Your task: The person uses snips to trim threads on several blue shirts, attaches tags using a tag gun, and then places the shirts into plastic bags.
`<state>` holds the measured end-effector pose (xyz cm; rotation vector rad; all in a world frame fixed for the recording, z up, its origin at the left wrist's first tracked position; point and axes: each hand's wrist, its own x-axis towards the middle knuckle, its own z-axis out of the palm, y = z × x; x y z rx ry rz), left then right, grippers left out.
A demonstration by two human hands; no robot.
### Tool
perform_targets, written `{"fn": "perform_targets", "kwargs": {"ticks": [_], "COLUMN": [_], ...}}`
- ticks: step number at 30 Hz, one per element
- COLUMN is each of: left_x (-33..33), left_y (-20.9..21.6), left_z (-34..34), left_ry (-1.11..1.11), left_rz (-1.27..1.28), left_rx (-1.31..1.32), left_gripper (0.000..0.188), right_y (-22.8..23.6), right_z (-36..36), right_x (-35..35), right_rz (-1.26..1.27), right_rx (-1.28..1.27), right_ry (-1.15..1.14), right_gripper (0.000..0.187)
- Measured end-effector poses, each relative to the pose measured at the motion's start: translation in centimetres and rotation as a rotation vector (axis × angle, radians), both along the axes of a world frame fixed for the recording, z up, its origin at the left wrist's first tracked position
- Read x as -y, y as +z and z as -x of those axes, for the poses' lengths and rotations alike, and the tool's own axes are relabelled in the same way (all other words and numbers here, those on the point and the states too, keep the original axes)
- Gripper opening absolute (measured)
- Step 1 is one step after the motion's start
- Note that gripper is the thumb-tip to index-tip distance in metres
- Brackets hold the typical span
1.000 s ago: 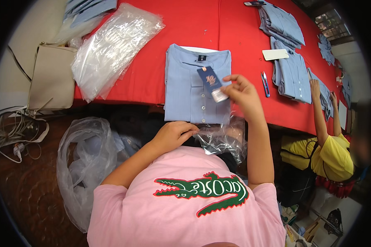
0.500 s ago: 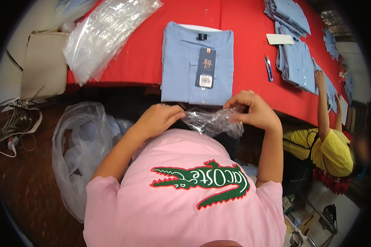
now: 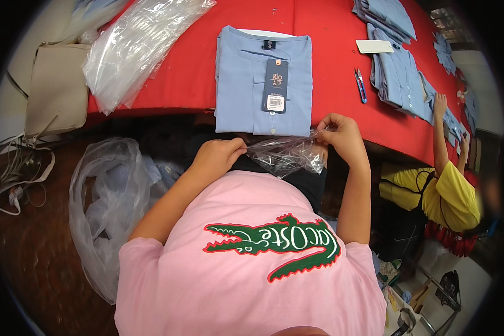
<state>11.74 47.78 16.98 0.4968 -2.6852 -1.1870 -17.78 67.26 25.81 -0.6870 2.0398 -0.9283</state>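
Observation:
A clear plastic bag (image 3: 283, 156) is stretched between my hands, just below the front edge of the red-covered table (image 3: 336, 67). My left hand (image 3: 221, 157) pinches one end of it, and my right hand (image 3: 340, 136) pinches the other, its thumb and forefinger pressed together. Right above the bag lies a folded light-blue shirt (image 3: 238, 84), flat at the table's front edge. A dark hang tag (image 3: 276, 84) rests on its front, and a white sheet shows behind its collar.
More clear bags (image 3: 137, 50) lie at the table's left. Thread snips (image 3: 360, 85), a white card (image 3: 374, 46) and folded blue shirts (image 3: 397, 75) are to the right. A large plastic sack (image 3: 103, 196) stands on the floor at left. A co-worker in yellow (image 3: 451, 193) reaches over the table's right end.
My right hand has moved slightly up, closing its fingers on the bag's edge and drawing it straighter. My left hand stays nearly in place. The whole view has shifted a little.

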Motion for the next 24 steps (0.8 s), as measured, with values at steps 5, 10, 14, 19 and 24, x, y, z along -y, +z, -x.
{"fn": "perform_targets", "kwargs": {"ticks": [5, 10, 14, 19, 24], "left_x": [1.1, 2.8, 2.9, 3.8, 4.5], "left_y": [2.2, 2.9, 4.4, 5.1, 6.1], "left_z": [-0.6, -1.5, -1.6, -1.3, -0.7], "left_ry": [0.051, 0.15, 0.237, 0.294, 0.299], "left_rz": [0.181, 0.224, 0.197, 0.223, 0.115], "left_rx": [-0.238, -0.184, -0.055, 0.015, 0.164], "left_gripper": [0.01, 0.008, 0.011, 0.011, 0.01], "right_y": [1.3, 0.7, -0.1, -1.0, -1.1], "right_z": [0.7, 0.3, -0.2, -0.9, -1.6], "right_x": [-0.6, 2.2, 4.1, 4.9, 3.9], "right_rz": [0.194, 0.183, 0.224, 0.259, 0.205], "right_rx": [0.157, 0.174, 0.106, 0.113, 0.098], "right_ry": [0.0, 0.007, -0.085, -0.12, -0.095], "right_gripper": [0.015, 0.015, 0.013, 0.011, 0.01]}}
